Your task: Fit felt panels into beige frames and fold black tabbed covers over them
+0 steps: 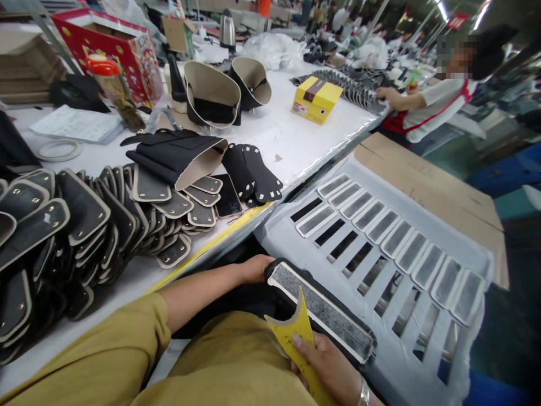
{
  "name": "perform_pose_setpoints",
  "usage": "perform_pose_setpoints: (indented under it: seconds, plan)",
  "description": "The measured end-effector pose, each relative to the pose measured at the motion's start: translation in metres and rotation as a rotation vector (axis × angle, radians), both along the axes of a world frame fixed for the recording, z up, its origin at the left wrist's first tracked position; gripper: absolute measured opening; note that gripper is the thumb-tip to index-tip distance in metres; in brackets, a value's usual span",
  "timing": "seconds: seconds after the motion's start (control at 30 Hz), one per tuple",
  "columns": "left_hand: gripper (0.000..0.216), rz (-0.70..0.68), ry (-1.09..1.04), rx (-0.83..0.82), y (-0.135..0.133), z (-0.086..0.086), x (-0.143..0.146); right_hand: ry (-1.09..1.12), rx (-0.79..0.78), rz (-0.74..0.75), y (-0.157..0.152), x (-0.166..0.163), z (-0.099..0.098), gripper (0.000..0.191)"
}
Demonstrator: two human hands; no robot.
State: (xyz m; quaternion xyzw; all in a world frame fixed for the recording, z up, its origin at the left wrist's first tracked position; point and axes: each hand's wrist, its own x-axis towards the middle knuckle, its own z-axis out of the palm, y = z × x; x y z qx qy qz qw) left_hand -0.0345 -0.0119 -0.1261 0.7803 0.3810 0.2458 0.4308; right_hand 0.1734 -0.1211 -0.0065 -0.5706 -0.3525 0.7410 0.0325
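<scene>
My left hand [257,268] grips the near-left corner of a long black piece [338,318], its fingers partly hidden behind it. A grey, speckled panel with pale edges runs along the top face of this piece. My right hand [327,361] is closed around a yellow, flat sheet-like tool [296,332] with a curved notch cut in its end. Its pointed tip overlaps the grey panel in view; whether it touches I cannot tell. To the right, several grey pale-edged panels [395,234] lie in a row on a slotted grey plastic crate [448,361].
Stacks of black pale-edged pieces with rivets [84,208] cover the table's left side. Behind them are a black bag-like piece [169,155], a phone [228,197], a bottle [114,90] and a yellow box [316,98]. Cardboard [439,192] lies beyond the crate. Another person [439,107] works across.
</scene>
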Motion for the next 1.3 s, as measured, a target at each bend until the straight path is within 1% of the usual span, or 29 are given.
perform_pose_setpoints:
  seconds: [0.1, 0.17, 0.27, 0.33, 0.5, 0.63, 0.7, 0.8, 0.9, 1.13, 1.3]
  plan:
    - [0.023, -0.057, 0.090, 0.073, 0.013, 0.003, -0.005, 0.016, -0.007, -0.131, -0.003, -0.012, -0.009, 0.048]
    - [0.020, -0.066, 0.173, 0.123, 0.017, 0.003, -0.005, 0.049, -0.010, -0.202, -0.002, -0.021, -0.012, 0.047]
    - [0.012, -0.071, 0.307, 0.184, 0.019, 0.001, -0.003, 0.065, -0.047, -0.268, -0.001, -0.036, -0.014, 0.051]
    - [0.012, -0.083, 0.379, 0.216, 0.020, 0.000, -0.002, 0.067, -0.083, -0.320, -0.001, -0.047, -0.015, 0.053]
    - [0.012, -0.123, 0.485, 0.272, 0.022, 0.006, 0.001, 0.112, -0.174, -0.393, 0.002, -0.070, -0.016, 0.053]
    - [0.012, -0.129, 0.536, 0.273, 0.020, 0.012, 0.003, 0.140, -0.192, -0.487, 0.000, -0.082, -0.018, 0.052]
    - [0.011, -0.123, 0.545, 0.272, 0.018, 0.013, 0.003, 0.183, -0.184, -0.533, -0.002, -0.087, -0.020, 0.052]
    - [0.012, -0.107, 0.548, 0.270, 0.014, 0.013, 0.004, 0.232, -0.215, -0.584, -0.003, -0.093, -0.022, 0.052]
    - [0.012, -0.090, 0.554, 0.250, 0.013, 0.012, 0.004, 0.261, -0.240, -0.600, -0.002, -0.099, -0.022, 0.053]
    - [0.015, -0.044, 0.543, 0.190, 0.013, 0.007, 0.006, 0.304, -0.216, -0.669, 0.002, -0.115, -0.022, 0.054]
    - [0.016, -0.013, 0.546, 0.142, 0.012, 0.000, 0.007, 0.318, -0.217, -0.683, 0.003, -0.122, -0.023, 0.052]
